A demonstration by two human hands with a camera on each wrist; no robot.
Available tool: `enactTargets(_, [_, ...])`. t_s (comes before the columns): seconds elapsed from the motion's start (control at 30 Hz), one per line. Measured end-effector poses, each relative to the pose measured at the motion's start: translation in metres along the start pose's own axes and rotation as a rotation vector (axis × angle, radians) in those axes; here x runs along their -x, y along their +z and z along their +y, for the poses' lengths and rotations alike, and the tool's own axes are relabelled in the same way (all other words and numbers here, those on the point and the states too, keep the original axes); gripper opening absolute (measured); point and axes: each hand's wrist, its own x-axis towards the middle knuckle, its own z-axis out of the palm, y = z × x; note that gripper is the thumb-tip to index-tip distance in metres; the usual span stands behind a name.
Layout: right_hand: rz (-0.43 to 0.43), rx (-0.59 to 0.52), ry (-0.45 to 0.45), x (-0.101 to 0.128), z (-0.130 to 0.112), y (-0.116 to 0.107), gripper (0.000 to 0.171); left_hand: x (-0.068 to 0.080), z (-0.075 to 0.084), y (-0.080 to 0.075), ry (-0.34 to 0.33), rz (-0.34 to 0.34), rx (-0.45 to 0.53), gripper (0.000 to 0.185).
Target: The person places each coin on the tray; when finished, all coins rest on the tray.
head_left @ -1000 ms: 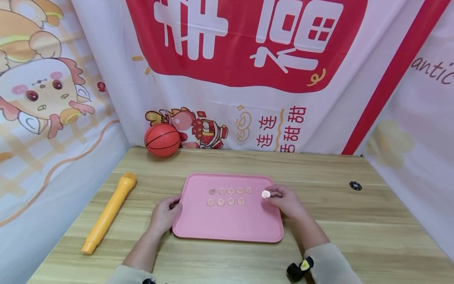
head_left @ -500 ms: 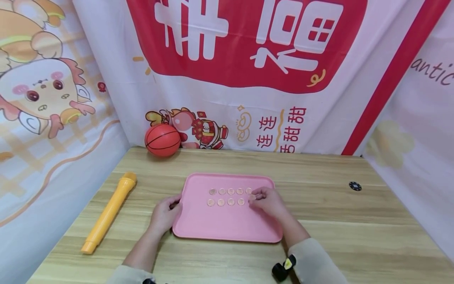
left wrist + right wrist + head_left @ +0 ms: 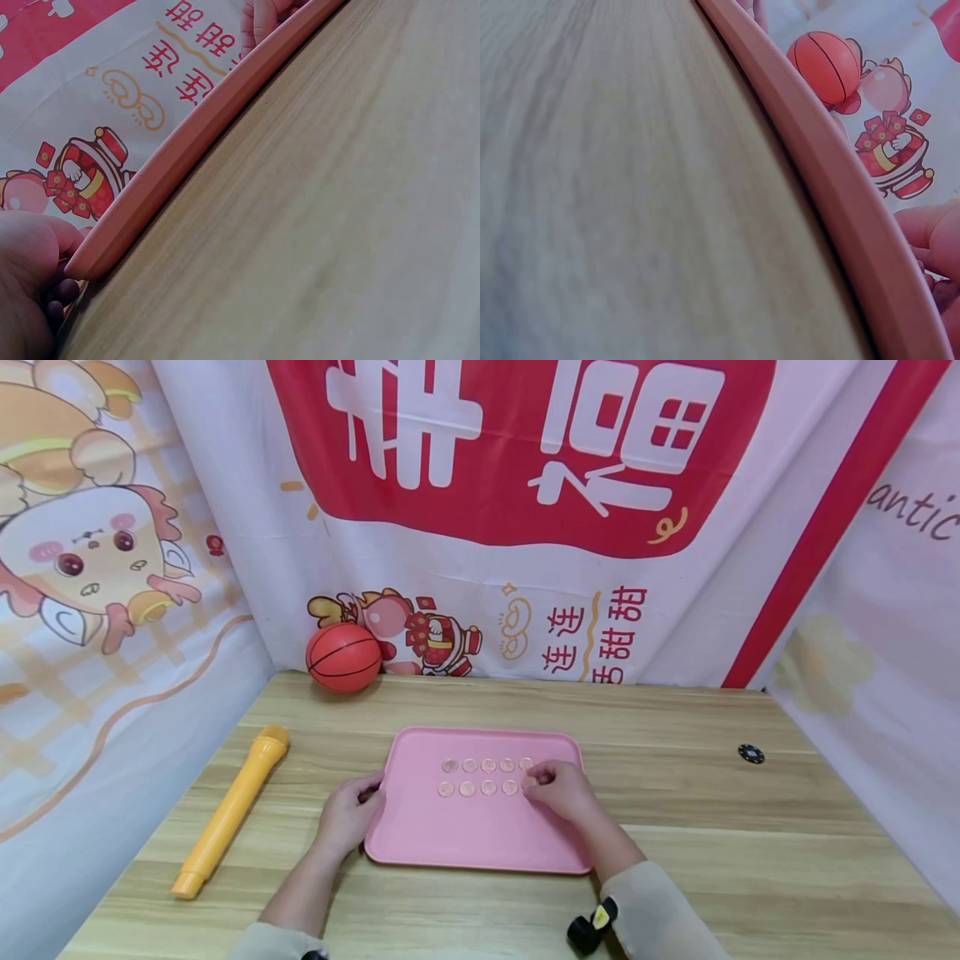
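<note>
A pink tray (image 3: 480,839) lies in the middle of the wooden table, with several copper coins (image 3: 488,766) set on it in two rows. My right hand (image 3: 536,781) hovers at the right end of the near row, fingers curled and tips down on the tray; the coin they pinch is almost hidden beneath them. My left hand (image 3: 352,806) grips the tray's left edge, thumb on top. In the left wrist view that hand (image 3: 26,277) sits at the tray's rim (image 3: 195,142). The right wrist view shows the rim (image 3: 840,180) and my curled fingers (image 3: 934,232).
A small orange basketball (image 3: 343,657) rests against the back curtain. A yellow toy microphone (image 3: 231,810) lies to the left of the tray. A black chip (image 3: 751,753) lies on the table at the right. Printed curtains wall in the table on three sides.
My right hand moved left from the tray's right edge, carrying a coin to the end of the near row, then lowered its fingertips there. The left hand stayed on the tray.
</note>
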Motion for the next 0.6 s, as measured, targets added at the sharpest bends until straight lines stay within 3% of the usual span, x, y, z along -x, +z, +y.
enactTargets(0.6, [-0.015,-0.009,0.000,0.0043,-0.0007,-0.0023,0.028,0.0024,0.0005,-0.0005,-0.008,-0.003,-0.004,0.037])
